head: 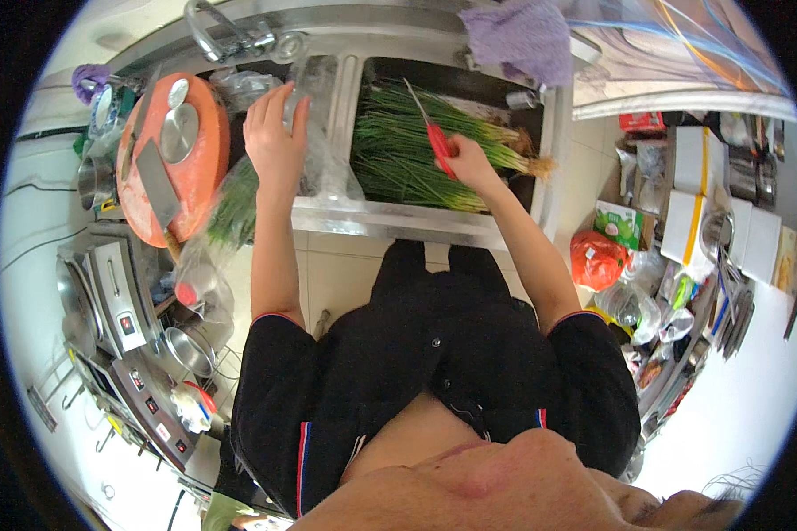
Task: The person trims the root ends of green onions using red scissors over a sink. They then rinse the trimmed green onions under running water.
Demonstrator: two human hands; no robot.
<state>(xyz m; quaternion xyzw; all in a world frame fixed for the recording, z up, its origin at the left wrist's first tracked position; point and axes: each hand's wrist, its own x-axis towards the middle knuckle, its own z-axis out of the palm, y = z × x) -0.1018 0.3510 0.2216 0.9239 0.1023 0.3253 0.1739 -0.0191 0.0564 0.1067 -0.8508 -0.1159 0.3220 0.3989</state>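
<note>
My right hand [470, 162] grips red-handled scissors [438, 141], their blades pointing away from me. They are above a big bunch of green onions [418, 156] in the right basin of a steel sink [398, 220]. The green tops lie to the left, the pale stems and roots to the right. Over the left basin, my left hand [273, 129] has its fingers apart and holds nothing. Beside it lies a clear plastic bag [325, 162]; I cannot tell whether the hand touches it. Left of my forearm, more greens [234, 209] show through clear plastic.
At left, a round orange cutting board [196, 192] bears a cleaver [157, 182], another long blade [139, 123] and a round metal lid [179, 135]. A faucet [229, 40] and purple cloth [521, 43] sit at the sink's far side. Foam boxes [684, 226] stand at right.
</note>
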